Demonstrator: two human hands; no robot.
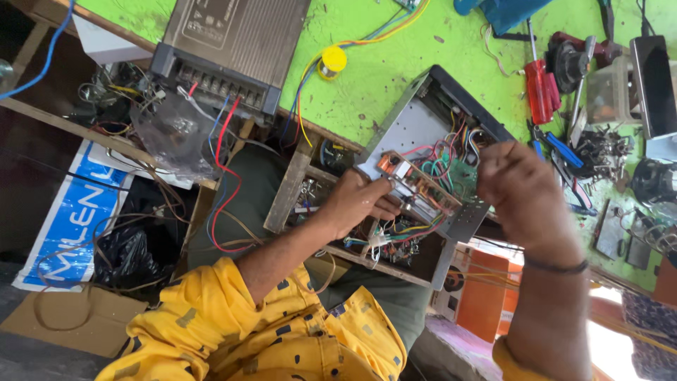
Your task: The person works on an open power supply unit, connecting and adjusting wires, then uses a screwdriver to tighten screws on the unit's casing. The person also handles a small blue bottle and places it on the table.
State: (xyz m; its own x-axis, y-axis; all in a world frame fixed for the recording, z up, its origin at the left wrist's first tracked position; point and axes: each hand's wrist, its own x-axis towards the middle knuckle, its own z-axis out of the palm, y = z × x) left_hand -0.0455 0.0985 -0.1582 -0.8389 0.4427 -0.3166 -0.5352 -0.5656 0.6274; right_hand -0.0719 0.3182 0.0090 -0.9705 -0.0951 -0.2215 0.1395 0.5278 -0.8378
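An open grey metal chassis [412,130] with coloured wires and a green board [462,176] inside is tilted over the edge of the green workbench [381,85]. My left hand [360,201] grips a brown circuit board [423,187] fixed along the chassis's near side, thumb on its end. My right hand [522,190] is closed in a fist at the chassis's right corner and seems to grip its rim; what lies under the fingers is hidden. Loose wires hang below the chassis.
A large grey power supply [233,42] with red and blue leads lies at the bench's left end. A yellow spool [333,60], a red screwdriver [541,88], blue-handled pliers [564,149], a phone [652,85] and small parts crowd the right. An orange box [483,289] sits below.
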